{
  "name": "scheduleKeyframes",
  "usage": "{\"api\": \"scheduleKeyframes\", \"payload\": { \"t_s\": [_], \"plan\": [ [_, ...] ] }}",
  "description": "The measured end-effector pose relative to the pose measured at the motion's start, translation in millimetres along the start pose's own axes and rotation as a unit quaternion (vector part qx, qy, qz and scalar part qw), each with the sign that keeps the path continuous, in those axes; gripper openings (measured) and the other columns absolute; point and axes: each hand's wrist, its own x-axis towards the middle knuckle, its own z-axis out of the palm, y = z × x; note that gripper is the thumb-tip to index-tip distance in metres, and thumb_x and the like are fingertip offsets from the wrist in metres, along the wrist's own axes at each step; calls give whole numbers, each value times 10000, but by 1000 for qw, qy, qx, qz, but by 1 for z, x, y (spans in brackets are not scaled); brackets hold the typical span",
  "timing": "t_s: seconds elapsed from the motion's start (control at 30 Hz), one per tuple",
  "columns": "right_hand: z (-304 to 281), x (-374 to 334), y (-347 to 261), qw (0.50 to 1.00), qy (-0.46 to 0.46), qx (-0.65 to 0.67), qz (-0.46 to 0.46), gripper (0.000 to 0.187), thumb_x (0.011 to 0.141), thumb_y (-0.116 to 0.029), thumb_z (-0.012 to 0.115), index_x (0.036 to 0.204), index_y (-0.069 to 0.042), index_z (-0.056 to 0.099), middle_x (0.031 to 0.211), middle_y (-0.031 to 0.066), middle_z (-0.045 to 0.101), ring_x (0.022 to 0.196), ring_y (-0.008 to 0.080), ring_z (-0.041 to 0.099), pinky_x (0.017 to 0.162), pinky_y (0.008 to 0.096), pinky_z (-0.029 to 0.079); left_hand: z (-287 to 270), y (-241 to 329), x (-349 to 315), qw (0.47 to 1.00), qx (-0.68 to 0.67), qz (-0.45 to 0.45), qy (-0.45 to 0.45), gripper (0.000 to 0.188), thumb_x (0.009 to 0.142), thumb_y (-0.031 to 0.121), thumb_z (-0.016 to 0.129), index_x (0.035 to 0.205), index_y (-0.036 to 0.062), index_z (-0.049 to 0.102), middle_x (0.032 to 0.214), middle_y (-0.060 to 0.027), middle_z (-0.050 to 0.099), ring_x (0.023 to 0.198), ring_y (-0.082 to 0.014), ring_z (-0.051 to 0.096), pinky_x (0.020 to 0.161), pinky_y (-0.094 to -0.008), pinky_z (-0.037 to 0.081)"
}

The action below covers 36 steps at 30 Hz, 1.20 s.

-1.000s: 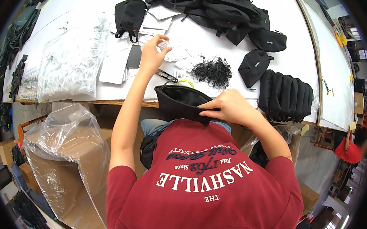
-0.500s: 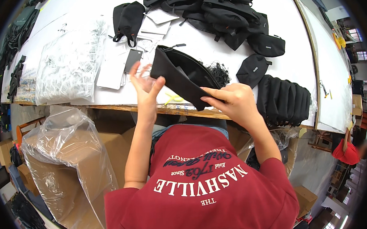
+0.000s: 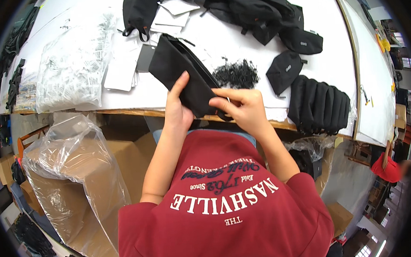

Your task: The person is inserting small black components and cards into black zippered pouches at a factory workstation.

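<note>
A black zippered pouch is held tilted above the table's near edge, its zipper side turned away from me and the opening looking narrow. My left hand grips its lower side, thumb on the near face and the other fingers mostly hidden beneath it. At the pouch's right end, my right hand pinches the rim between thumb and fingers. Just beyond that hand lies a heap of thin black strings. A dark card and white cards lie to the left of the pouch.
Black bags are piled at the far side. Two pouches lie to the right, near a packed row of black pouches. A clear bag of white tags lies left. Plastic-lined cardboard box stands below the table edge.
The pouch has moved left and its opening has narrowed. My left hand, spread beside it before, now grips its lower side. My right hand has shifted slightly left, keeping its pinch.
</note>
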Motion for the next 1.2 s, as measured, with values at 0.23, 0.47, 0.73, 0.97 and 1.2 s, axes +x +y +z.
{"api": "scheduleKeyframes", "payload": {
  "t_s": [0.23,0.47,0.73,0.97,1.2],
  "plan": [
    [-3,-1,8,995,-36,79,49,147,849,-122,659,828,11,718,686,82,690,551,50,562,498,204,414,0,5,1,1000,-27,6,1,233,870,208,645,1032,44,614,959,-60,662,871,-179,642,786,-325,537],
    [4,-4,13,983,50,169,54,244,884,-204,653,769,2,715,540,-6,575,470,21,412,430,200,295,0,5,1,999,-41,10,-18,252,905,233,599,1077,49,605,1014,-65,666,889,-205,652,803,-355,540],
    [2,-15,23,977,33,199,67,195,821,-119,698,698,-29,577,643,-26,535,582,30,439,546,198,351,-1,18,-1,998,-9,56,-33,298,896,257,616,1114,54,599,1061,-56,650,964,-195,621,882,-356,499],
    [-10,-16,21,989,-54,123,62,121,743,-58,723,826,-11,649,669,11,532,600,72,456,576,218,367,-5,23,-2,993,28,118,9,314,882,243,633,1128,52,596,1069,-59,644,978,-195,614,901,-350,486],
    [-31,0,16,999,9,42,0,209,747,-127,734,938,-68,674,746,7,528,612,81,465,564,221,376,7,18,-13,988,116,106,-1,367,818,79,677,1158,15,556,1060,-83,622,955,-198,614,819,-328,520]
  ]
}}
